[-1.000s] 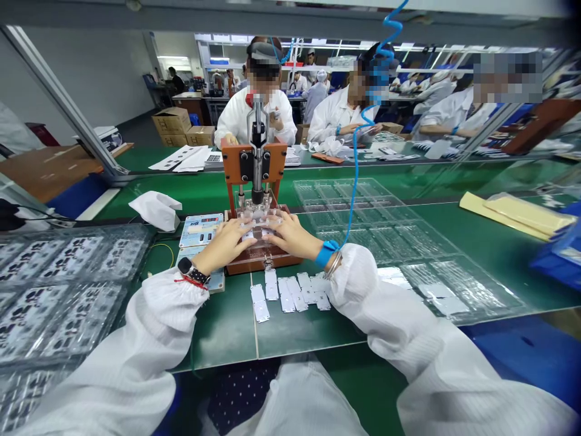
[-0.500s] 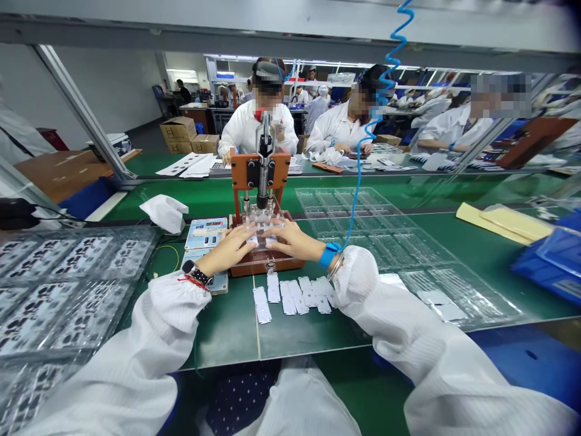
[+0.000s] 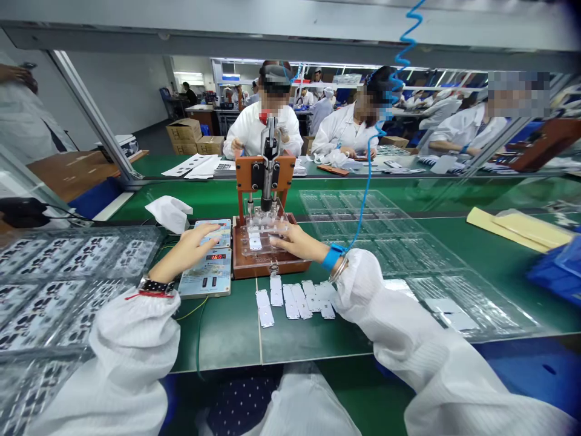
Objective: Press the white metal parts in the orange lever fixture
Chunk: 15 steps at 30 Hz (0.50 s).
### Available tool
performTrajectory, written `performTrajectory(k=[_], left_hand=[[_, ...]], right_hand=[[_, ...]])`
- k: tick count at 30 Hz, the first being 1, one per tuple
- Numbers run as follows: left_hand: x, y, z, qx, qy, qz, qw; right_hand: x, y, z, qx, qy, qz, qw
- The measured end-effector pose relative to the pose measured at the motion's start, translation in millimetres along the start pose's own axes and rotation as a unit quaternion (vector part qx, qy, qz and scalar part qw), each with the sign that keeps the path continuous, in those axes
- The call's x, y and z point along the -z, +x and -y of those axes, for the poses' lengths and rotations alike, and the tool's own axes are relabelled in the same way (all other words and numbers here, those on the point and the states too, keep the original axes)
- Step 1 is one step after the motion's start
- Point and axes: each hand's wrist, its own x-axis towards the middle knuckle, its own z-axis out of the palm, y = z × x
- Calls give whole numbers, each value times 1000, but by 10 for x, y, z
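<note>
My left hand [image 3: 189, 247] reaches over two pale blue control boxes [image 3: 204, 275], one behind the other, its fingers stretched and holding nothing. A red digital readout [image 3: 215, 257] glows on the nearer box. My right hand [image 3: 299, 242], with fingers spread, rests at the right side of a clear plastic fixture [image 3: 247, 249] on the brown base of a toggle press [image 3: 267, 175]. A white plate [image 3: 255, 241] lies in the fixture; my right fingers partly cover that area. In front of the press, several thin white plates [image 3: 297, 301] lie on the green bench.
Clear trays of dark-printed pieces [image 3: 77, 272] stand at left, and clear compartment trays [image 3: 399, 248] at right. A blue coiled cord [image 3: 363, 181] runs from my right wristband upward. Blue bins [image 3: 556, 260] stand far right. Co-workers [image 3: 267, 127] sit across the bench.
My left hand has moved left, off the fixture and over the control boxes, uncovering the white plate. My right hand stays at the fixture. The view has shifted slightly.
</note>
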Motion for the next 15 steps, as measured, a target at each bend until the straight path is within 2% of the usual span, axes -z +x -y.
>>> performTrajectory(k=[3, 5, 7, 10, 13, 14, 15], left_hand=[[-5, -109, 152, 48, 11, 27, 998], [-47, -170, 209, 54, 2, 46, 997], [-94, -214, 237, 55, -8, 80, 995], [-147, -231, 254, 71, 7, 124, 990], [-173, -199, 269, 61, 42, 148, 986], [-177, -186, 274, 56, 53, 158, 984], [-178, -174, 278, 53, 63, 170, 982]], right_hand=[[-78, -36, 40, -16, 4, -34, 999], [-74, -61, 58, -23, 31, -96, 995], [39, -46, 55, -35, 59, -179, 982], [437, 147, 62, -76, 60, -321, 942], [953, 589, 197, -77, 92, -446, 887], [1107, 765, 279, -69, 125, -451, 881], [1243, 935, 373, -67, 158, -420, 891]])
